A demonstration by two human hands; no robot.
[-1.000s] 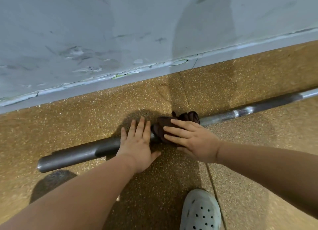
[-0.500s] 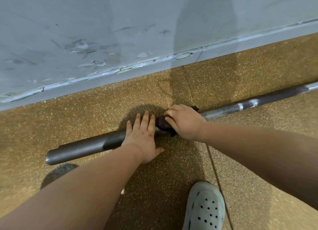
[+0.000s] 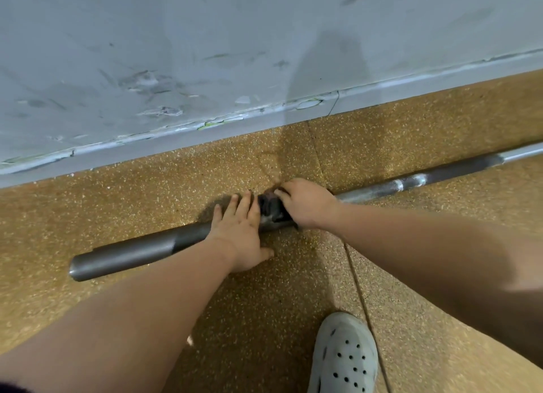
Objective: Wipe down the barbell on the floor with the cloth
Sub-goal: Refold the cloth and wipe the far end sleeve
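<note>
Head view: steel barbell [image 3: 129, 253] lies on speckled floor [image 3: 264, 319], long axis lower-left to upper-right. Left hand [image 3: 239, 231] flat, fingers straight; right hand [image 3: 305, 204] grips dark cloth [image 3: 269, 206] around bar.

Head camera looks steeply down, close to floor [image 3: 117, 210].

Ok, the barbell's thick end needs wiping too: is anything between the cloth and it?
Yes: the left hand lies flat across the barbell right beside the cloth, between it and that end.
</note>
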